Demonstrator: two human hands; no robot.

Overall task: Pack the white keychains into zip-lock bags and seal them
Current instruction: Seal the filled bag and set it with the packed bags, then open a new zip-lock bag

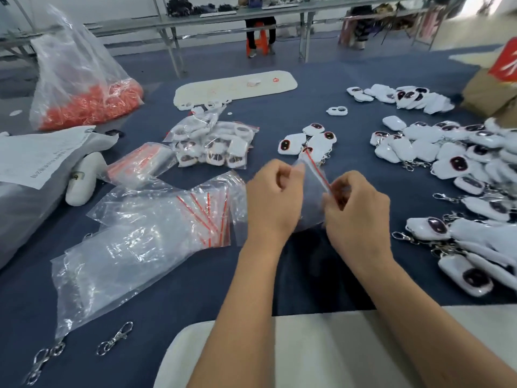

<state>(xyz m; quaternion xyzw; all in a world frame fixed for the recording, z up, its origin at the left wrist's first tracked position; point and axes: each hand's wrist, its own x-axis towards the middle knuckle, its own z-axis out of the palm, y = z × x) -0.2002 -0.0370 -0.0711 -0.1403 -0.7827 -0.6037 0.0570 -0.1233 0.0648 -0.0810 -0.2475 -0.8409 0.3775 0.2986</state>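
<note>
My left hand [275, 196] and my right hand [355, 204] both pinch one clear zip-lock bag [312, 186] with a red strip, held above the dark blue table [195, 281]. The bag looks empty. Just beyond it lie a few white keychains [307, 141] with dark oval faces. A large heap of loose white keychains [458, 169] spreads along the right side. Packed bags of keychains [212, 144] lie to the left of centre. A stack of empty zip-lock bags [173, 217] lies left of my left hand.
A big clear sack of orange pieces [86, 102] stands at the far left. A white foam strip [235, 85] lies at the back, a cardboard box [492, 91] at the far right. Loose metal clasps [114, 338] lie near the front edge. A white pad [307, 351] lies under my forearms.
</note>
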